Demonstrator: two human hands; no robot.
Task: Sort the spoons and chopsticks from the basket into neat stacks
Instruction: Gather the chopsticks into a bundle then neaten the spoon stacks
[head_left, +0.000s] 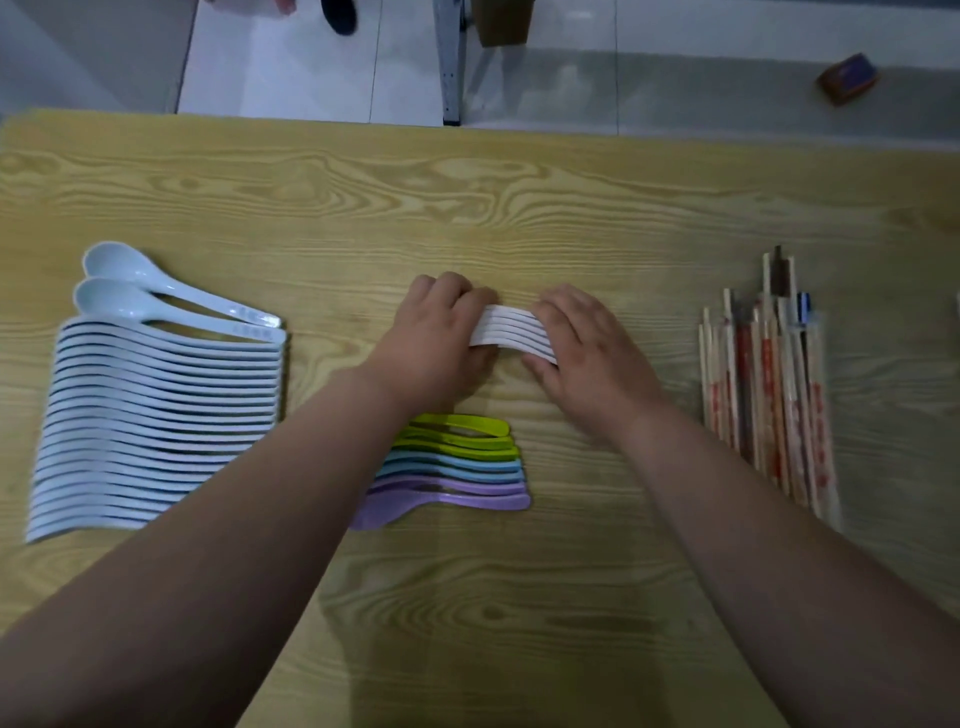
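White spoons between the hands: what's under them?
The white spoons are pressed between the left hand and right hand. Bare table shows around them; directly underneath is covered by hands and spoons.

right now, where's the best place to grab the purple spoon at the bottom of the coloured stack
Probably by the handle end of the purple spoon, coming from the right. The handle points right and lies clear on the table; its bowl end sits partly under the left forearm, and the blue spoons crowd its far side.

Both hands (511, 343) clasp white spoons (514, 332) on table (467, 208).
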